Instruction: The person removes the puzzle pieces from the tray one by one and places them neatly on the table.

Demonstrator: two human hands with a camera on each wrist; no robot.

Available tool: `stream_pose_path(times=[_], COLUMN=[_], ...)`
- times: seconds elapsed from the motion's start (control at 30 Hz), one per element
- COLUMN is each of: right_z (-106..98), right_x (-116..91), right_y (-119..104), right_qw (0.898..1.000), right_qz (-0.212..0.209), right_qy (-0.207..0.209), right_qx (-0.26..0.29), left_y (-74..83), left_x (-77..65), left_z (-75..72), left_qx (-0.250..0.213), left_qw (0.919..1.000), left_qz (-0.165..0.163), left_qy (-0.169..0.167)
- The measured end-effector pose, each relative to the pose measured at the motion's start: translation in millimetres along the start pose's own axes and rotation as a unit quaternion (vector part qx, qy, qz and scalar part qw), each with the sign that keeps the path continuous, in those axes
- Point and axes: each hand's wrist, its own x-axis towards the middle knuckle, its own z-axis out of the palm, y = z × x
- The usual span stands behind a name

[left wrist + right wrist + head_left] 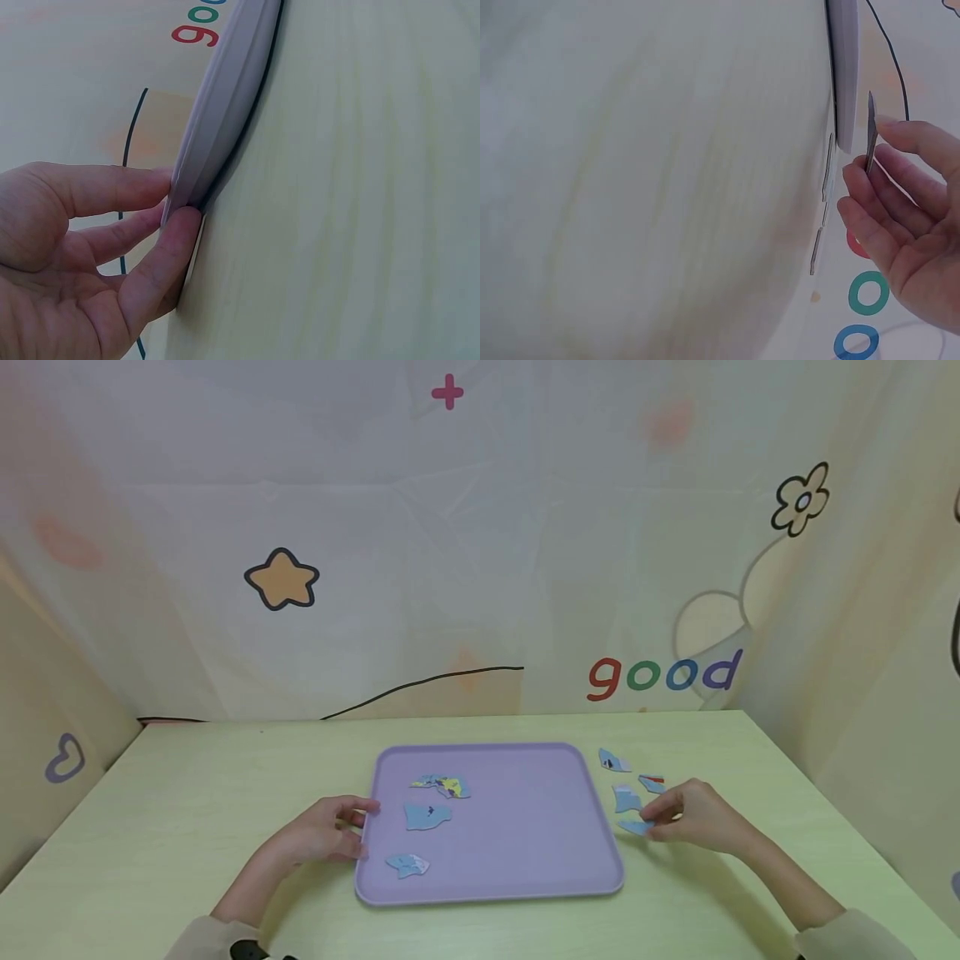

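At the left edge of a purple tray [517,827], my left hand [330,831] grips the rim with thumb and fingers; the left wrist view shows that hand [97,255] against the side of the tray [225,112]. Just off the tray's right side, my right hand [697,814] pinches a light blue puzzle piece [636,827] between thumb and fingers. Seen edge-on, the thin piece [871,127] is held above the table in the right wrist view. Beside this hand lie a blue piece [626,799], one with a red stripe [652,783] and one with a dark mark [611,761].
On the tray's left part lie yellow-and-blue puzzle pieces [442,786], a blue piece [427,817] and a blue-and-white one [408,865]. The pale wooden table [187,827] is backed by a printed curtain [480,568].
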Motion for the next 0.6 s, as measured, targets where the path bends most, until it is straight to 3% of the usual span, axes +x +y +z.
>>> stream_pose_path(times=[0.2,0.47,0.6], right_z=[-0.2,-1.5,-1.6], right_x=[-1.2,-4.4,-4.4], right_y=[3.0,2.6,3.7], right_qw=[1.0,0.997,0.997], right_qz=[0.004,0.015,0.01], right_qy=[-0.005,0.001,0.003], right_qx=[-0.013,-0.075,-0.074], left_y=[0.0,0.5,0.7], left_x=[0.3,-0.3,-0.4], left_z=[0.4,0.0,0.6], left_qx=[0.003,-0.004,-0.005], left_qw=[1.0,1.0,1.0], left_qz=[-0.004,0.0,-0.003], left_qy=[0.003,-0.002,-0.001])
